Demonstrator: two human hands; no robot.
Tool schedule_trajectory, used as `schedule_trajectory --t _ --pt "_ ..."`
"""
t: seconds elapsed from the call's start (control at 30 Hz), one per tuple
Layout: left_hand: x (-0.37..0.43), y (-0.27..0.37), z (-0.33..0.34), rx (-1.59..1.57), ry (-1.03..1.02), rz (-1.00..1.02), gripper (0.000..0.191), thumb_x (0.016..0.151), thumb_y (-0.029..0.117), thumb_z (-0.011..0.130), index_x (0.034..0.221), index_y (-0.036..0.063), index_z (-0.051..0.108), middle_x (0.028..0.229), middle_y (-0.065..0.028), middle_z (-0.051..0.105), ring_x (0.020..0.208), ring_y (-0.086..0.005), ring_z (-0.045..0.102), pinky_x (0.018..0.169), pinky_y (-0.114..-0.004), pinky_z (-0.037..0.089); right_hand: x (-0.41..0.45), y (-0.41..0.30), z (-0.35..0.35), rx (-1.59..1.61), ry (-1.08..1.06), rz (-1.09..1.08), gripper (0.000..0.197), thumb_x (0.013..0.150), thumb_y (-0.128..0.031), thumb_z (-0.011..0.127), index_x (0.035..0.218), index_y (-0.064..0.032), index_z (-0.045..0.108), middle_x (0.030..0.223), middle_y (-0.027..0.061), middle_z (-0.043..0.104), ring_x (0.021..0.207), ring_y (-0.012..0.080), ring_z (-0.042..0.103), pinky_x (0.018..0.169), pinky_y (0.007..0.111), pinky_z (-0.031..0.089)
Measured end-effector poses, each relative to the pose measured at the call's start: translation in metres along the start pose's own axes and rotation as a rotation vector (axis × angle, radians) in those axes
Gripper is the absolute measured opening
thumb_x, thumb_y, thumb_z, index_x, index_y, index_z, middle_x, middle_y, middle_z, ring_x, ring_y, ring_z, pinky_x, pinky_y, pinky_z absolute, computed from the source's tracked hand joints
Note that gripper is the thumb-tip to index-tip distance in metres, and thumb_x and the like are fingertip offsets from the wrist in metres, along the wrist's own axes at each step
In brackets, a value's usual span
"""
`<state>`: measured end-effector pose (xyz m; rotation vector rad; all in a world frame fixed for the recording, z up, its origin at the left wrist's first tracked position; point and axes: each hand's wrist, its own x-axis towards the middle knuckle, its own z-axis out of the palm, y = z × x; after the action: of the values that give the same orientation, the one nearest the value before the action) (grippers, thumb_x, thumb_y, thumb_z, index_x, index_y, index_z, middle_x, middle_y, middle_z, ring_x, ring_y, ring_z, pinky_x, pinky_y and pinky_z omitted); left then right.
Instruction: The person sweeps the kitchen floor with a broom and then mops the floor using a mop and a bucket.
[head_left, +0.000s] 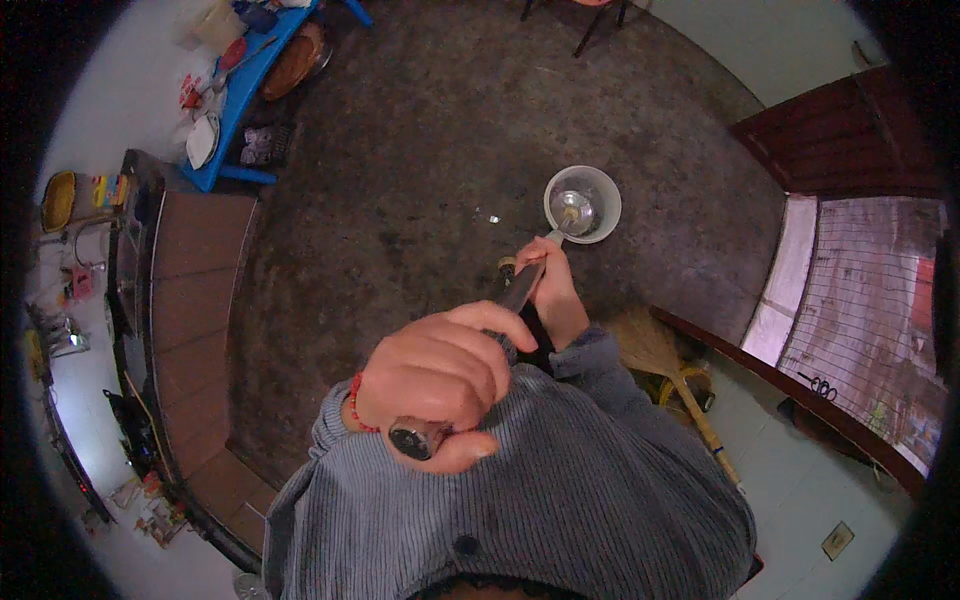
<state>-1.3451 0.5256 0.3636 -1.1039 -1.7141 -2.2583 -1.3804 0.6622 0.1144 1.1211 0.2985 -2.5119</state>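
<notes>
My left hand (442, 367), with a red bead bracelet at its wrist, is closed around the near end of a dark wooden-looking pole (517, 296). Farther down the pole, my right hand (555, 281) grips it near a pale neck-like part. Beyond this hand is a white plastic bucket (615, 206) on the dark floor. Something clear and shiny (574, 202) shows inside it, in line with the pole; whether they are joined is unclear. Beside my right hand is a small object with a yellowish round top (508, 264), partly hidden by the pole.
A straw broom (649, 345) leans at the right near an open door (840, 139). A small shiny scrap (493, 219) lies on the floor. A blue table (244, 90) with dishes stands at the upper left, above a round wooden board (292, 64). A tiled counter (195, 300) runs along the left.
</notes>
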Motion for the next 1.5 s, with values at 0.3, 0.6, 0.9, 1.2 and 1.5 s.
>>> schedule_trajectory --t 0.3,0.6,0.9,1.2,1.5 --pt "-0.026 -0.037 0.005 0.028 -0.120 -0.098 0.033 0.076 0.016 0.059 0.053 0.0080 0.037 0.048 -0.0052 0.044 0.047 -0.0209 0.049 0.077 -0.050 0.041 0.047 -0.018 -0.057 -0.169 -0.042 0.023 0.026 0.085 -0.017 0.045 0.061 -0.0089 0.040 0.055 0.0038 0.041 0.054 0.0192 0.045 0.057 0.035 0.040" --pt "-0.055 -0.082 0.007 0.082 -0.065 -0.226 0.026 0.074 0.005 0.058 0.055 0.0089 0.040 0.057 -0.0057 0.048 0.059 -0.0225 0.051 0.078 -0.046 0.041 0.089 -0.032 -0.086 -0.122 0.133 0.115 0.024 0.086 -0.018 0.045 0.065 -0.0077 0.040 0.060 0.0043 0.042 0.056 0.0207 0.043 0.057 0.038 0.041" --pt "-0.048 -0.087 0.014 0.167 0.098 -0.286 0.022 0.070 0.000 0.058 0.057 0.0057 0.042 0.060 -0.0078 0.046 0.057 -0.0236 0.047 0.060 -0.036 0.039 0.109 -0.046 -0.079 -0.068 0.238 0.029 0.024 0.082 -0.022 0.054 0.079 -0.0002 0.045 0.067 0.0095 0.048 0.064 0.0220 0.050 0.064 0.032 0.047" --pt "-0.003 -0.032 0.005 0.082 0.068 -0.154 0.019 0.065 -0.003 0.059 0.056 0.0043 0.043 0.057 -0.0078 0.048 0.052 -0.0234 0.050 0.054 -0.040 0.040 0.121 -0.061 -0.089 0.062 0.252 0.144 0.033 0.085 -0.026 0.052 0.103 -0.0020 0.038 0.088 0.0134 0.047 0.072 0.0241 0.050 0.070 0.043 0.047" --pt "-0.016 0.032 -0.009 -0.103 0.227 0.038 0.034 0.067 0.015 0.072 0.052 0.0048 0.043 0.051 -0.0067 0.047 0.044 -0.0213 0.048 0.048 -0.035 0.041 0.115 -0.067 -0.093 -0.394 0.039 0.288 0.020 0.084 -0.021 0.049 0.078 -0.0018 0.047 0.060 0.0105 0.049 0.057 0.0242 0.052 0.051 0.038 0.044"
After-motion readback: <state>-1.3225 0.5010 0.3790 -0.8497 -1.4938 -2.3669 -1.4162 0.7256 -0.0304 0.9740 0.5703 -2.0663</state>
